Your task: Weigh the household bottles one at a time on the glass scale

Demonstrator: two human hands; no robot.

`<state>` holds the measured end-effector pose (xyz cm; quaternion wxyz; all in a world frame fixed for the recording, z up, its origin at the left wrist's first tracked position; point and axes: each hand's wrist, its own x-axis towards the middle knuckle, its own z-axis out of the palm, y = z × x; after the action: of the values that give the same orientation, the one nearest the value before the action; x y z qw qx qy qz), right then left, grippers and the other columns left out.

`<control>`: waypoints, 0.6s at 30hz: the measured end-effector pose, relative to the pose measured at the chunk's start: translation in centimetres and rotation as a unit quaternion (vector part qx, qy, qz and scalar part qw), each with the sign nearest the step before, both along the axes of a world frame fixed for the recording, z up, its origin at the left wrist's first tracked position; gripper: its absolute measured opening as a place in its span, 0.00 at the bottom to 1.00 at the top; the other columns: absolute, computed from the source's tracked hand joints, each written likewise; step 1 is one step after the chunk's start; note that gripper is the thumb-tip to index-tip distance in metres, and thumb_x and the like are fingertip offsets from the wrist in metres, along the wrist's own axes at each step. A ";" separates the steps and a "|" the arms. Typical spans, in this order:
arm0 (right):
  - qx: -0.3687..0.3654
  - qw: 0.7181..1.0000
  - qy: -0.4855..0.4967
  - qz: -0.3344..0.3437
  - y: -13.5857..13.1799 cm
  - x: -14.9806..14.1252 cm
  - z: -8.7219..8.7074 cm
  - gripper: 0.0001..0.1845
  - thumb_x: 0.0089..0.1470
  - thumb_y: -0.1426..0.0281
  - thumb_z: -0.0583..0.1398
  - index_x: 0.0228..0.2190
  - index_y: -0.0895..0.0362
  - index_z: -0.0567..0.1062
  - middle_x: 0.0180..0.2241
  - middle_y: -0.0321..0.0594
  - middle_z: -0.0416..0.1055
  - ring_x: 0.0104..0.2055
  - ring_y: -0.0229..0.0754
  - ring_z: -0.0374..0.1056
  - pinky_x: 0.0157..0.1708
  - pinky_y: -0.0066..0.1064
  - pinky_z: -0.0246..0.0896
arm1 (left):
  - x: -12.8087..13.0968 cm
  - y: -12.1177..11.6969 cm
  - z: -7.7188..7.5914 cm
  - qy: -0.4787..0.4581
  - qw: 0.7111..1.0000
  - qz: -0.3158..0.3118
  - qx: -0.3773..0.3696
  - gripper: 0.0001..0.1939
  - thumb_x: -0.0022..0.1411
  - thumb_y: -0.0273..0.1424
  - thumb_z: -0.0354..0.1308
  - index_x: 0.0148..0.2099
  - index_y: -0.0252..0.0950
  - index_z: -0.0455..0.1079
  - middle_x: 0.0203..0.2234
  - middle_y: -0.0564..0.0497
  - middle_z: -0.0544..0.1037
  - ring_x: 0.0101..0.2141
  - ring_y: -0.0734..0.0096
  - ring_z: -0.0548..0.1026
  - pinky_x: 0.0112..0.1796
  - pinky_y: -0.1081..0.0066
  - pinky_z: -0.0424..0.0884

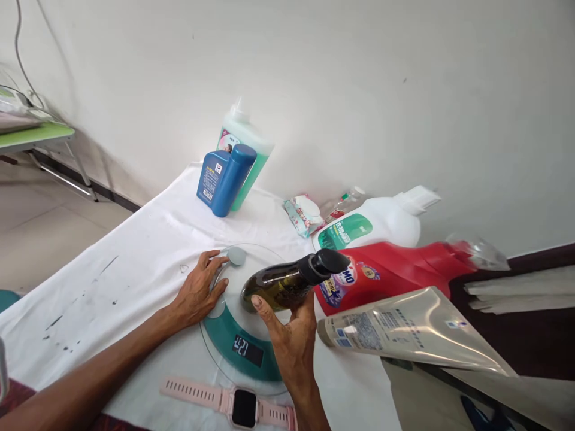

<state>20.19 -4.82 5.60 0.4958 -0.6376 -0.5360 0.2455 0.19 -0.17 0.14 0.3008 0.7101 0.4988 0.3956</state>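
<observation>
A dark green-brown pump bottle (274,284) with a black pump head stands on the round glass scale (242,359), its top leaning away to the right in view. My right hand (291,332) is closed around its near side, with the thumb along the front. At the scale's left rim rests my left hand (204,287), fingers apart, fingertips beside a round grey pad (236,256). Lit digits show on the scale's black display (248,350). Just below the scale lies a pink-strapped smartwatch (244,408).
A blue bottle (222,179) and a green liquid bottle (251,140) stand at the back. To the right are a wipes pack (302,215), a clear bottle (345,203), a white jug (389,221), a red detergent bottle (395,269) and a beige tube (404,329), near the table edge.
</observation>
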 end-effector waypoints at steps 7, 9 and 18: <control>-0.003 0.996 0.073 0.050 1.1 0.8 2.1 0.36 0.46 0.58 0.74 0.53 0.52 0.71 0.45 0.43 0.79 0.44 0.51 0.78 0.44 0.45 0.78 | 0.1 -0.3 0.0 -0.026 1.000 0.005 -0.001 0.19 0.71 0.32 0.52 0.63 0.40 0.67 0.61 0.38 0.67 0.53 0.52 0.78 0.55 0.45 0.77; 0.033 0.995 0.090 0.018 3.0 0.5 3.1 0.38 0.46 0.57 0.74 0.55 0.52 0.69 0.45 0.43 0.79 0.43 0.50 0.78 0.42 0.45 0.78 | 0.1 -0.4 0.0 -0.031 1.000 0.006 0.001 0.19 0.71 0.32 0.52 0.62 0.40 0.67 0.61 0.38 0.67 0.53 0.51 0.78 0.55 0.45 0.77; 0.136 0.984 0.086 -0.081 20.8 -1.4 4.6 0.44 0.37 0.53 0.74 0.51 0.55 0.65 0.48 0.48 0.75 0.44 0.49 0.74 0.39 0.43 0.76 | 0.5 -0.4 -0.8 -0.066 0.998 0.010 -0.008 0.21 0.72 0.30 0.51 0.65 0.42 0.66 0.63 0.38 0.66 0.59 0.49 0.75 0.58 0.46 0.75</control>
<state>18.79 15.94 10.24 0.6405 -0.5819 -0.4665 0.1833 0.66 -0.59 -0.64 0.3351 0.6744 0.4885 0.4408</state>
